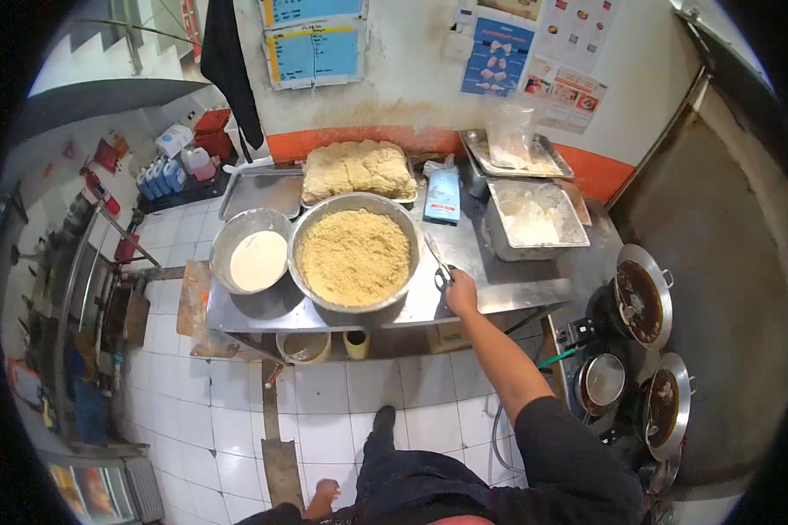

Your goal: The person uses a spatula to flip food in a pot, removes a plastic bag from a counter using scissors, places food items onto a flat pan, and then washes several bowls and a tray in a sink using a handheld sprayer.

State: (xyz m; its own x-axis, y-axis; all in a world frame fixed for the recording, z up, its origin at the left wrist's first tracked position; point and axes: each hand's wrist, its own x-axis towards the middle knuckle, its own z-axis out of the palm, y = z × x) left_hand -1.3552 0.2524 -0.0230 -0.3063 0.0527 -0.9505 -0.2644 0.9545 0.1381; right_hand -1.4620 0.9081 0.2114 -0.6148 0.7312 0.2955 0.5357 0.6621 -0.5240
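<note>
My right hand [461, 293] is at the front of the steel table, on the dark handles of a pair of scissors [440, 257], whose blades point away from me. To its left stands a large metal bowl of yellowish crumbs [356, 257]. Left of that is a smaller metal bowl holding pale batter [258, 261]. Behind the large bowl, a tray bears a big heap of crumb-coated food [359, 169]. A blue packet [442, 195] lies beyond the scissors. My left hand [328, 489] hangs low beside my body, away from the table; its fingers look curled and I see nothing in it.
A steel pan of white flour [537, 220] and a tray with a plastic bag [511, 141] stand at the table's right. Woks of dark oil [638, 302] sit on burners further right. An empty-looking tray [262, 192] lies back left. Containers [356, 344] stand beneath the table.
</note>
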